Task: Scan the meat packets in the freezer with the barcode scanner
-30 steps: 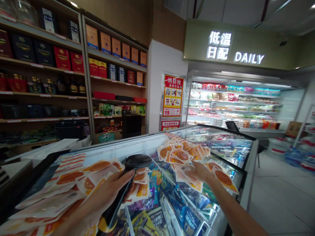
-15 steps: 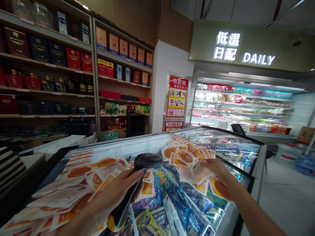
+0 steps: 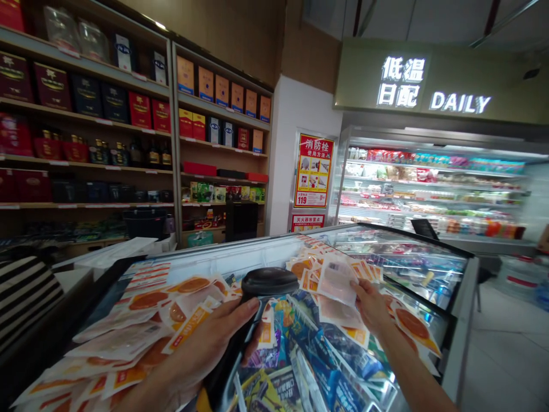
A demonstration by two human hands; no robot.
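My left hand [image 3: 210,343] is closed round a black handle-like object with a rounded oval head [image 3: 269,280]. Its thumb lies along the near side and fingertips show beyond; the object's exact kind is unclear. With the fingers of my right hand [image 3: 369,306] I pinch the edge of a flat whitish packet [image 3: 337,280], its barcode side facing up. Below and behind it lie more flat white-and-orange packets with round orange pictures [image 3: 302,266]. A spread pile of similar packets [image 3: 175,312] covers the glass at left, partly behind my left forearm.
The chest freezer [image 3: 465,297] holds blue and yellow bags [image 3: 326,355] in wire dividers. Shelves of boxed bottles [image 3: 139,109] line the left wall. A lit chilled display [image 3: 429,189] stands at back right. Striped cloth [image 3: 30,292] shows at the left edge.
My right hand has lifted a packet, now held barcode side up, and shifted slightly. Packets with orange pictures now show to the right of my right wrist. The view has turned slightly left.
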